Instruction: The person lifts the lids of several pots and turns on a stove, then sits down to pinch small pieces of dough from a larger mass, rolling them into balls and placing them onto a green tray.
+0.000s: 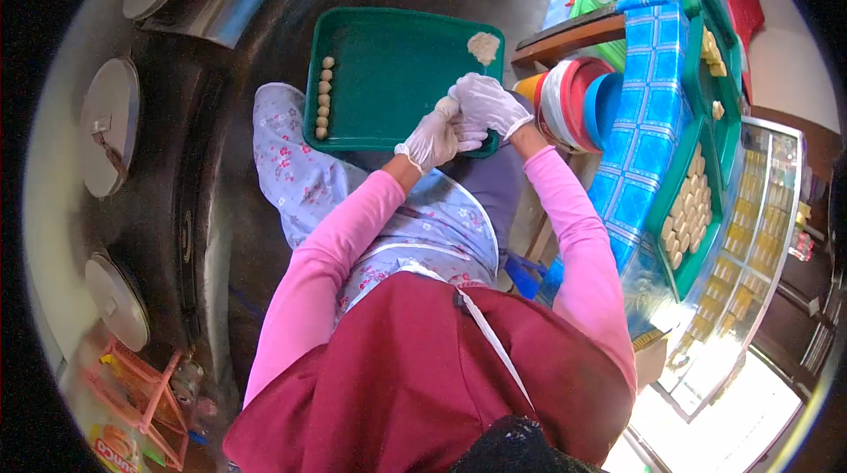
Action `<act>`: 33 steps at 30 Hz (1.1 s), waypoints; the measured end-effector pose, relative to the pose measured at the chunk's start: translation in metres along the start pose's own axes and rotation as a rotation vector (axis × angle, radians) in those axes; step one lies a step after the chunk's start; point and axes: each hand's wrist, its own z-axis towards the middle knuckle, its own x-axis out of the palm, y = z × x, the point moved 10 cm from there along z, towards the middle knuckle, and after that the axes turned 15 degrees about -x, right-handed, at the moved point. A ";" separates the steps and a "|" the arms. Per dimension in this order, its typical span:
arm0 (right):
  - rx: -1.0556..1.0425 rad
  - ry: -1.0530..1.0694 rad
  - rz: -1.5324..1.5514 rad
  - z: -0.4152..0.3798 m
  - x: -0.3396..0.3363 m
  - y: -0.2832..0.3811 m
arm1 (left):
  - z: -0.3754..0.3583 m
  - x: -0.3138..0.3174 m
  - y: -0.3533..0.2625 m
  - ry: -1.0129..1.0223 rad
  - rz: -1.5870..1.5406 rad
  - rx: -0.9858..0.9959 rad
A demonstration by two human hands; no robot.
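Both my hands wear thin white gloves and meet over the lower right part of a green tray (pixel 397 67) on my lap. A pale dough ball (pixel 447 108) shows between them, with the fingers of my left hand (pixel 432 139) curled around its lower side. My right hand (pixel 490 106) bends over it from the right. Along the tray's left side runs a column of several small dough balls (pixel 324 100). A flattened heap of pale dough or flour (pixel 483 48) lies in the tray's upper right corner.
At the right, a table with a blue checked cloth (pixel 640 120) bears a green tray (pixel 679 274) of several round dough pieces. Stacked red and blue tubs (pixel 600 107) stand beside it. Round lids (pixel 110 126) lie at the left, above an orange rack (pixel 146 394).
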 end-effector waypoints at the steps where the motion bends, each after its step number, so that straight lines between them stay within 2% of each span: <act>1: 0.034 -0.014 -0.019 -0.006 0.003 -0.004 | 0.000 0.003 -0.003 -0.024 -0.052 0.041; 2: 0.063 -0.027 -0.039 -0.010 0.005 -0.009 | -0.001 0.005 -0.006 -0.046 -0.107 0.085; 5: 0.167 -0.139 -0.024 -0.025 -0.004 -0.013 | 0.036 -0.006 -0.005 0.088 -0.238 0.101; 6: 0.187 -0.160 -0.012 -0.032 -0.008 -0.013 | 0.043 -0.019 -0.003 0.035 -0.277 0.107; 7: 0.014 -0.260 -0.067 -0.036 -0.015 0.002 | 0.050 -0.030 -0.001 -0.016 -0.314 0.110; 8: 0.250 -0.414 0.395 -0.056 -0.005 -0.022 | 0.057 -0.040 0.002 -0.065 -0.350 0.113; 10: 0.713 -0.693 1.332 -0.082 0.015 -0.011 | 0.100 -0.074 0.007 -0.042 -0.380 0.086; 11: 0.847 -0.656 1.359 -0.085 0.004 0.002 | 0.112 -0.085 0.006 -0.031 -0.395 0.077; 13: 0.807 -0.715 1.630 -0.076 -0.027 0.025 | 0.072 -0.064 -0.032 -0.125 0.476 0.530; 14: 0.785 -0.743 1.766 -0.071 -0.044 0.036 | 0.061 -0.053 -0.030 -0.111 0.537 0.544; 15: 0.745 -0.834 1.661 -0.072 -0.076 0.037 | 0.051 -0.041 -0.029 -0.098 0.597 0.561; 16: 0.649 -0.955 1.675 -0.074 -0.083 0.029 | 0.047 -0.030 -0.026 -0.029 0.281 0.375; 18: 0.602 -1.125 1.588 -0.081 -0.071 0.004 | 0.042 -0.003 -0.007 0.102 -0.332 -0.003; 19: 0.611 -1.080 1.438 -0.079 -0.076 0.001 | 0.018 0.012 -0.018 0.174 -0.035 0.208; 21: 0.636 -0.969 1.165 -0.073 -0.077 0.007 | -0.006 0.029 -0.018 0.174 -0.248 0.198; 22: 0.404 -0.874 0.770 -0.067 -0.071 0.006 | -0.016 0.035 -0.025 0.175 -0.350 0.199; 23: 0.284 -0.810 0.535 -0.058 -0.072 0.012 | -0.006 0.035 -0.033 0.352 -0.214 0.184; 24: 0.167 -0.736 0.301 -0.046 -0.080 0.025 | -0.010 0.023 -0.041 0.230 -0.238 0.260; 26: 0.483 -0.675 0.427 -0.051 -0.066 -0.011 | -0.024 0.001 -0.056 -0.014 -0.282 0.406; 27: 0.645 -0.642 0.487 -0.056 -0.058 -0.027 | -0.027 -0.001 -0.061 0.006 -0.264 0.402; 28: 0.598 -0.762 0.316 -0.058 -0.061 -0.046 | -0.032 -0.001 -0.064 -0.004 -0.245 0.422; 30: 0.354 -0.384 -0.296 -0.026 -0.052 -0.062 | -0.043 0.000 -0.069 -0.028 -0.206 0.459; 33: 0.321 -0.267 -0.553 -0.001 -0.028 -0.074 | -0.047 0.002 -0.074 0.054 -0.147 0.425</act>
